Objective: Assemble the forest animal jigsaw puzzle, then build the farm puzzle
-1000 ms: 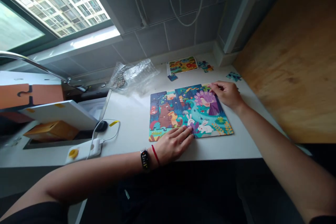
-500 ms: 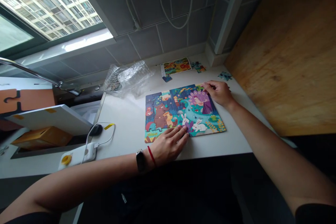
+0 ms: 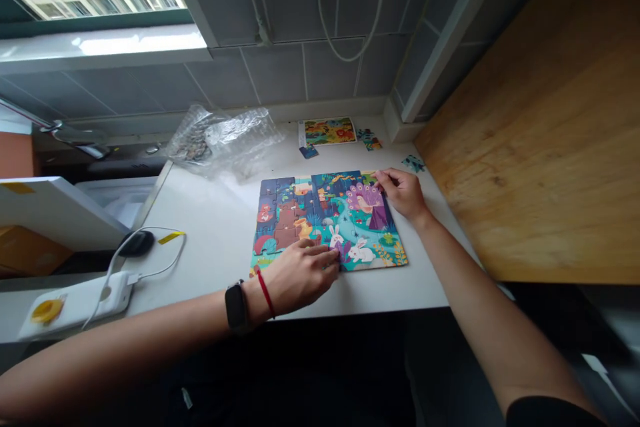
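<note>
A colourful jigsaw puzzle (image 3: pixel 320 210) with rabbits and a peacock lies assembled on the white counter (image 3: pixel 210 227). My left hand (image 3: pixel 297 273) rests on its near edge, fingers stretched and laid flat on the pieces beside the white rabbit. A dark watch and a red string sit on that wrist. My right hand (image 3: pixel 403 192) is at the puzzle's far right corner, fingers curled and pressing on the corner pieces. Whether it holds a piece is hidden.
A crumpled clear plastic bag (image 3: pixel 220 140) lies behind the puzzle. A small picture card (image 3: pixel 330 131) and loose pieces (image 3: pixel 414 162) sit near the tiled wall. A white power strip (image 3: pixel 75 297) with cable lies left. A wooden panel (image 3: pixel 540 147) borders the right.
The camera has shifted, so everything sits lower and further left in view. My left hand's fingers have slid slightly further onto the puzzle. My right hand stays at the same corner.
</note>
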Demonstrator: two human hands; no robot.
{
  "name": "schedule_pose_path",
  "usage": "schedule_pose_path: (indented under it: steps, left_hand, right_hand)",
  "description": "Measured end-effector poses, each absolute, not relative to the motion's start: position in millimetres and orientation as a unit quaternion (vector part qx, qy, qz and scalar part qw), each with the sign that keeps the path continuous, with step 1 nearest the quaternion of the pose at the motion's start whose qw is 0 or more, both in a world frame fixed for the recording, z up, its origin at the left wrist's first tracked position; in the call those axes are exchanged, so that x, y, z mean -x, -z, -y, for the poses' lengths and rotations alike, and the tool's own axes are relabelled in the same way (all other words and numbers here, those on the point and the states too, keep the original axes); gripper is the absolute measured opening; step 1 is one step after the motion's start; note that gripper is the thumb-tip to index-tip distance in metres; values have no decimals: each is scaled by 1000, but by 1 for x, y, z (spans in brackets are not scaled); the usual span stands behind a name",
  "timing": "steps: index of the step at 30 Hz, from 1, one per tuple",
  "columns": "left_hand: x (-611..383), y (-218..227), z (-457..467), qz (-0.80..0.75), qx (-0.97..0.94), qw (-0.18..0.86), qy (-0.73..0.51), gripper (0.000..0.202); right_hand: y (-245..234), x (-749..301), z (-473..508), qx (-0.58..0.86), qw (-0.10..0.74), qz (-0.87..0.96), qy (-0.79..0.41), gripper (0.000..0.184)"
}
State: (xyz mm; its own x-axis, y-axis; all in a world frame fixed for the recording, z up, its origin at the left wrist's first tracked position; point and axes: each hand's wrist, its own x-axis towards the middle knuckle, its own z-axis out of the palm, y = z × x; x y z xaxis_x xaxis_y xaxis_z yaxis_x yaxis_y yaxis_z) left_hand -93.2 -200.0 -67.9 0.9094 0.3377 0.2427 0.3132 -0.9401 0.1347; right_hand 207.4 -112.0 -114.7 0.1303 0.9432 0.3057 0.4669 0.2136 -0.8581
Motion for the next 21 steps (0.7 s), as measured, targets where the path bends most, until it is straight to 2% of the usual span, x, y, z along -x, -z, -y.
schedule_pose_path:
  steps: [4,9,12,15,21]
  left_hand:
    - [106,62,152,-159,-961,144,-173,26]
    - [152,75,85,-263,-912,103,-297,28]
    - [179,93,69,-327,-868,109,-357,27]
    - [194,107,66,-377,-818,165,-403,28]
    - [197,110,65,-410,-771,249,-419,34]
  right_hand:
    - [110,-212,113,600,531,567,-192,50]
    - [108,-234,109,663,573,478,-60,51]
    - [112,-247,105,688,547,476,19,45]
    - [119,-254,101,702,505,499,58,34]
    - [130,-257,93,747,384,542,28,33]
